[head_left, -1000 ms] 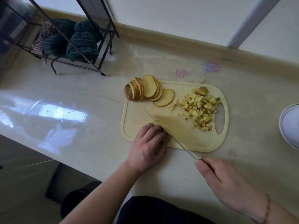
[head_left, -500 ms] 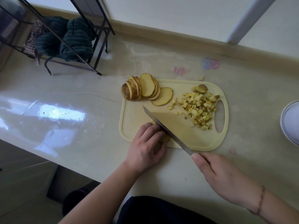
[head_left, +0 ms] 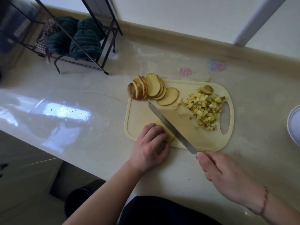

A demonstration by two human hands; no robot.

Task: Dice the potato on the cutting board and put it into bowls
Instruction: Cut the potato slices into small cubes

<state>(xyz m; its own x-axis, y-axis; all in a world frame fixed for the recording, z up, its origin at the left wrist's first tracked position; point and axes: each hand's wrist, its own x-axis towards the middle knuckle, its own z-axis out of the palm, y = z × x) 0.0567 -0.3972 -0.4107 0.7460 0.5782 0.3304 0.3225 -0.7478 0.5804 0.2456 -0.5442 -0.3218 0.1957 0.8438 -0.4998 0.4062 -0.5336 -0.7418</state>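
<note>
Head view. My left hand (head_left: 150, 147) rests on a stack of slices (head_left: 165, 131) at the near left of the board (head_left: 180, 124), fingers curled over the top and pinning it. I hold it this way, I judge, so the stack cannot slide or fan out under the blade, with the fingertips tucked back from the cutting line.

My right hand (head_left: 225, 174) grips the handle of the knife (head_left: 170, 126); the handle itself is hidden inside the fist, thumb lying toward the blade. The blade runs diagonally across the board from near right to far left, its edge just beside the right side of the pinned stack and its tip close to the uncut slices. Whether the edge touches the stack I cannot tell. The angle suits a strip cut along the stack.

The potato is in three places, all on the board. Uncut slices (head_left: 151, 90) lean fanned at the far left corner, one lying flat beside them, kept well apart from the working zone. The dice (head_left: 204, 108) lie piled at the right end near the handle hole, pushed aside to leave bare board under the knife. The third lot is the stack under my left hand.

A bowl (head_left: 294, 125) shows only as a white rim at the right edge of the counter (head_left: 97, 143). Nothing visible has gone into it. A rack (head_left: 78, 38) holding cloths stands at the far left, clear of the work.

Judgement: dicing is partly done; transfer to bowls is not yet begun.
</note>
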